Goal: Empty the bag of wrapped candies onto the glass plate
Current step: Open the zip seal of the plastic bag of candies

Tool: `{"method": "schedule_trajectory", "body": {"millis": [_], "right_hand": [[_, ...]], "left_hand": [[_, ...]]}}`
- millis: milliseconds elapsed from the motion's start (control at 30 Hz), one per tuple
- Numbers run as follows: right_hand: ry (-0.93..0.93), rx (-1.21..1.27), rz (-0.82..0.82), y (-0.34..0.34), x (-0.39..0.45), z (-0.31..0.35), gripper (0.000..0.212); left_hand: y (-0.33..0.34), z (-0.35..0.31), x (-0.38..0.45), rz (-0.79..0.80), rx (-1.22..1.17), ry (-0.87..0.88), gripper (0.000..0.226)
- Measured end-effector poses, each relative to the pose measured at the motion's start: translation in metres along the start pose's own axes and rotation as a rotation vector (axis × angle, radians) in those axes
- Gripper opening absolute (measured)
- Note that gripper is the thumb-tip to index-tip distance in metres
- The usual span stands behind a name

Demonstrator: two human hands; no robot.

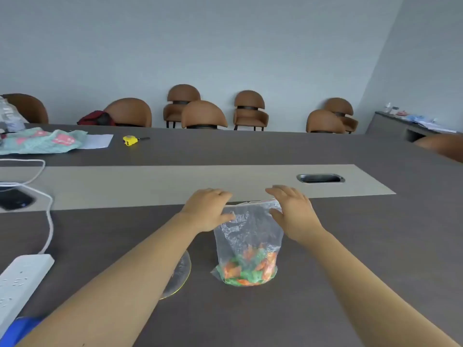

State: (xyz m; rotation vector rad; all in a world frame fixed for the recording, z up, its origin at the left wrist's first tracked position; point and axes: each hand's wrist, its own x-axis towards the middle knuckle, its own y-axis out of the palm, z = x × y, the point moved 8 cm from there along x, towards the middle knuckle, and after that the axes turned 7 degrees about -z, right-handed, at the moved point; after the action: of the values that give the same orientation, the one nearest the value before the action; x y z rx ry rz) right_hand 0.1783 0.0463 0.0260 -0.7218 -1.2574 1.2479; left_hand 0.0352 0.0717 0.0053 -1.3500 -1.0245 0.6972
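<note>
A clear zip bag [248,236] stands upright on the dark table, its lower part filled with orange and green wrapped candies [246,270]. My left hand [208,209] grips the bag's top left corner. My right hand [293,211] holds the top right corner, fingers spread over the zip strip. The glass plate [181,274] lies flat just left of the bag, mostly hidden beneath my left forearm; only its right rim shows.
A white power strip [20,281] with its cable lies at the left edge. A cable port [320,178] is set in the grey centre strip. A yellow tape measure [130,140], patterned cloth [42,141] and brown chairs [204,115] lie beyond.
</note>
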Motion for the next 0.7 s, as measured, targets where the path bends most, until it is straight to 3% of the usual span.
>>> {"method": "schedule_trajectory", "body": {"millis": [133, 233, 433, 633, 700], "right_hand": [[0.007, -0.036, 0.013, 0.019, 0.018, 0.002, 0.046], [-0.018, -0.043, -0.008, 0.028, 0.028, 0.004, 0.032], [0.112, 0.122, -0.024, 0.020, 0.040, 0.000, 0.022], [0.291, 0.417, -0.068, 0.012, 0.040, -0.006, 0.021], [0.356, 0.527, -0.068, 0.014, 0.037, -0.007, 0.020]], "left_hand": [[0.010, 0.012, 0.011, -0.043, -0.119, -0.041, 0.035], [0.011, 0.019, 0.018, -0.101, -0.195, -0.034, 0.030], [-0.011, 0.029, 0.028, -0.380, -0.287, -0.008, 0.030], [-0.018, 0.048, 0.020, -0.550, -0.423, -0.355, 0.037], [-0.006, 0.049, 0.021, -0.456, -0.574, -0.418, 0.026]]}}
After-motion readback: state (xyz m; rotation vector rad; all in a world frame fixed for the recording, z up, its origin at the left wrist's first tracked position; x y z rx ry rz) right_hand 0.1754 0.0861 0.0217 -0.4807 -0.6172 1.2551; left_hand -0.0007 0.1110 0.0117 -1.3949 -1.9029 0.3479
